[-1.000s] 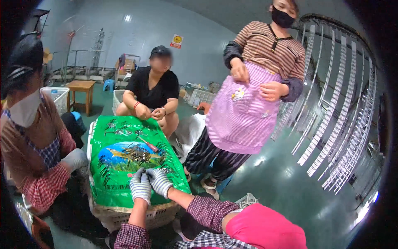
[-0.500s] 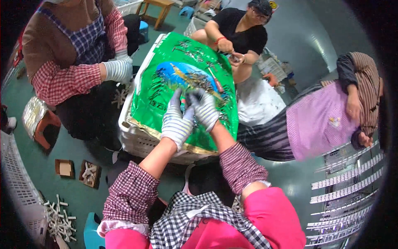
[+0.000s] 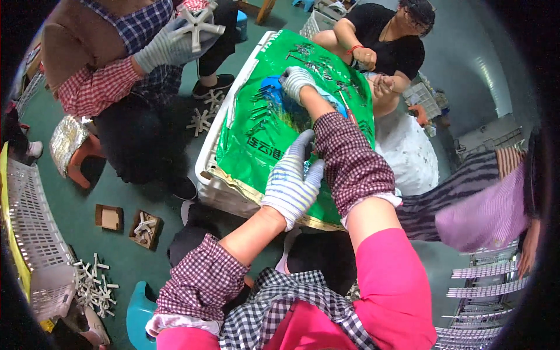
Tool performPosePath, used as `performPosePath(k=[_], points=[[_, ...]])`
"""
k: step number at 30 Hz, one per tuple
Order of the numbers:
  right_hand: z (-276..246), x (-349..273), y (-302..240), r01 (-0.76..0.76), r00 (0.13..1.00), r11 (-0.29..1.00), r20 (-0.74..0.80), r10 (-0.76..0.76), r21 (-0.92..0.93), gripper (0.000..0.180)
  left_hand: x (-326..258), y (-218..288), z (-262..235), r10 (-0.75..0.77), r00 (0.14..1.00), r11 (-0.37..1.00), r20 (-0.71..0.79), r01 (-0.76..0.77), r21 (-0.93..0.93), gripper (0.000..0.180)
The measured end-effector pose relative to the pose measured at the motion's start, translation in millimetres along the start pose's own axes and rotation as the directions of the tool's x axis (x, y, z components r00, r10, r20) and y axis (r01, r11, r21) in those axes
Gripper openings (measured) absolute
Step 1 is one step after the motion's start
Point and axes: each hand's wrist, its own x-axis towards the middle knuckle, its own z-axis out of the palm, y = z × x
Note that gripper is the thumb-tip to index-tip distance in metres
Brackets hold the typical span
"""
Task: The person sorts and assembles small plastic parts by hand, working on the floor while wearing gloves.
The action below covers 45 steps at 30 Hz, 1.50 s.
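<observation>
A green printed sack [image 3: 256, 146] lies over a white crate [image 3: 205, 175] in front of me, with several thin metal pins [image 3: 262, 108] scattered on it. My left hand [image 3: 290, 184], in a striped work glove, rests on the sack's near part. A small shiny piece shows between its thumb and fingers. My right hand [image 3: 296, 80], also gloved, reaches across to the far part of the sack and curls down over the pins there. What it holds is hidden.
A seated person at left holds a white cross-shaped plastic part [image 3: 198, 23]. Another person [image 3: 391, 46] sits across the crate, and a third in a purple apron [image 3: 484, 216] is at right. White cross parts [image 3: 93, 286], small wooden boxes [image 3: 109, 217] and a white basket [image 3: 29, 233] are on the floor.
My hands were together at the middle of the sack. My right hand has since reached out to the far pins while my left stayed near. The view has tilted further down.
</observation>
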Motion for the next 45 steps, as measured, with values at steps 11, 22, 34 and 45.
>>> performPosePath(k=[11, 22, 34, 45], points=[[0.1, 9.4, -2.1, 0.104, 0.992, 0.995, 0.07, -0.104, 0.001, 0.035, 5.5, -8.4, -7.0, -0.03, 0.999, 0.998, 0.02, 0.028, 0.064, 0.043], [-46.7, -135.0, 112.5, 0.265, 0.935, 0.963, -0.23, -0.27, -0.054, 0.017, 22.6, -2.1, 18.2, -0.012, 0.931, 0.842, 0.364, -0.187, 0.507, 0.027], [20.9, -402.1, 182.5, -0.23, 0.739, 0.703, -0.349, 0.576, 0.673, 0.018, 49.7, -55.2, 49.5, 0.133, 0.898, 0.822, 0.42, -0.337, 0.46, 0.022], [8.7, -433.6, 192.2, -0.004, 0.711, 0.476, -0.332, 0.62, 0.879, 0.018, 50.1, -75.6, 34.3, 0.139, 0.915, 0.923, 0.379, -0.258, 0.284, 0.02]])
